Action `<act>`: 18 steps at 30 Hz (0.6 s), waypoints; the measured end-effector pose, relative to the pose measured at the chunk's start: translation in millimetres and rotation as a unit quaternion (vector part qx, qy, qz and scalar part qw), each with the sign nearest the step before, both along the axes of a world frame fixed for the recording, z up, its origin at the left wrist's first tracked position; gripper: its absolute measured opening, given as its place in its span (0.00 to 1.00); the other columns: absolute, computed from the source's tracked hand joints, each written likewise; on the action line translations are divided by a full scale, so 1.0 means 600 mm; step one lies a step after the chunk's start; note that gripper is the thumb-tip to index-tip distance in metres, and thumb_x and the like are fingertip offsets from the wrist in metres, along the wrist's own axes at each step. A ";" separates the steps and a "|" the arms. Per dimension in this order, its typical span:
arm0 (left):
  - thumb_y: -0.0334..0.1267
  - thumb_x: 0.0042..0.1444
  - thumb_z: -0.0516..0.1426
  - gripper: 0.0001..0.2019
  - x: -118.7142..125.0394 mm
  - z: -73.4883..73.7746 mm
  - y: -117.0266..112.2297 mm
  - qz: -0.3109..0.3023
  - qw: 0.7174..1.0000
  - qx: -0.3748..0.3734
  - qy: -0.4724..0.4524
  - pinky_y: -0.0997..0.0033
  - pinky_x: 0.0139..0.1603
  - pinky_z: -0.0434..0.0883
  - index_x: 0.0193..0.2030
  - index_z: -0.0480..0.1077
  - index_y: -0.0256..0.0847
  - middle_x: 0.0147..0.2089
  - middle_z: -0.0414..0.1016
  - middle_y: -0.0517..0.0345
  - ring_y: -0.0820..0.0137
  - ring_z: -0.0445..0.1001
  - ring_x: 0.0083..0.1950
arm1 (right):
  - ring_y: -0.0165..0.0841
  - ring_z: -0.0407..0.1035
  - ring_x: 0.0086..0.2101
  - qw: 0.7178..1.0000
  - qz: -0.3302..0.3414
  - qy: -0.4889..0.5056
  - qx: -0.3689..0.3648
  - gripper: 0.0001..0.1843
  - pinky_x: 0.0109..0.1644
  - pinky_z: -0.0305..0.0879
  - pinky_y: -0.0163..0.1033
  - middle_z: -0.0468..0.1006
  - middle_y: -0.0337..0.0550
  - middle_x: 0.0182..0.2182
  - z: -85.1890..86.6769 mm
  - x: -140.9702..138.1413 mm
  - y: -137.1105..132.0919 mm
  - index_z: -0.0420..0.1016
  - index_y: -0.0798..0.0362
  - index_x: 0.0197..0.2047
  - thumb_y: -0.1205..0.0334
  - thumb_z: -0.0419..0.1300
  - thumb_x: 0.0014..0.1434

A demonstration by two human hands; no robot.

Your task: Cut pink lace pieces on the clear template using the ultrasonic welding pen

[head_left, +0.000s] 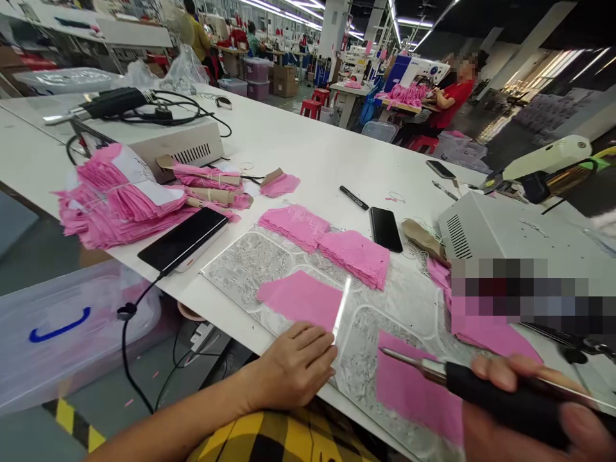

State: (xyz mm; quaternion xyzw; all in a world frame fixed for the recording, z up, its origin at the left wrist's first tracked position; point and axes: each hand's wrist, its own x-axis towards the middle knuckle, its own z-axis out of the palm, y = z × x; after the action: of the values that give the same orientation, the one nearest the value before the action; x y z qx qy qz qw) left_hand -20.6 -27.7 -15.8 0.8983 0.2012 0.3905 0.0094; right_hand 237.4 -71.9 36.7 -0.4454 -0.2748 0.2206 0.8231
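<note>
My left hand (294,364) rests at the table's near edge, fingers curled round the lower end of a clear plastic ruler (342,307) that lies across a pink fabric piece (301,298). My right hand (524,410) grips the black handle of a hot cutting tool (481,382). Its metal tip (402,356) points left over another pink fabric piece (414,391). Both pieces lie on a clear glass plate (250,260). Two stacks of cut pink pieces (327,237) sit at the plate's far edge.
A tablet (185,237) with a cable, bundled pink fabric (115,199) and a white control box (185,144) lie to the left. A phone (385,228), a marker (353,197) and a second white box (486,228) lie to the right. A plastic bin (62,321) stands below. People work at far tables.
</note>
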 end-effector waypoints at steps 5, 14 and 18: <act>0.28 0.62 0.55 0.07 -0.003 -0.002 0.004 -0.032 0.999 -0.021 -0.022 0.60 0.43 0.75 0.45 0.70 0.28 0.41 0.78 0.43 0.63 0.76 0.44 | 0.26 0.60 0.18 0.999 0.033 -0.034 -0.003 0.07 0.21 0.61 0.38 0.68 0.36 0.23 0.010 -0.065 0.050 0.69 0.53 0.24 0.61 0.55 0.38; 0.27 0.62 0.54 0.07 -0.008 -0.007 0.007 -0.036 0.998 -0.019 -0.039 0.59 0.42 0.77 0.43 0.72 0.28 0.39 0.79 0.43 0.63 0.76 0.42 | 0.27 0.60 0.19 0.998 0.020 -0.067 -0.003 0.08 0.22 0.61 0.38 0.67 0.36 0.23 0.017 -0.064 0.062 0.68 0.52 0.25 0.61 0.53 0.37; 0.26 0.61 0.53 0.08 -0.011 -0.006 0.007 -0.058 0.997 -0.008 -0.044 0.59 0.42 0.77 0.43 0.72 0.27 0.40 0.79 0.42 0.62 0.76 0.42 | 0.27 0.58 0.20 0.997 -0.073 -0.030 -0.004 0.06 0.22 0.60 0.37 0.65 0.37 0.23 0.012 -0.008 0.041 0.64 0.51 0.22 0.61 0.52 0.36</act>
State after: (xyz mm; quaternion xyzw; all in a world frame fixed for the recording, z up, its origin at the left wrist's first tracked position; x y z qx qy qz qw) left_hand -27.3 -23.4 -19.6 0.8901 0.1515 0.4271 0.0475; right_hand 232.8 -47.4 44.2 -0.4738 -0.2655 0.1474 0.8267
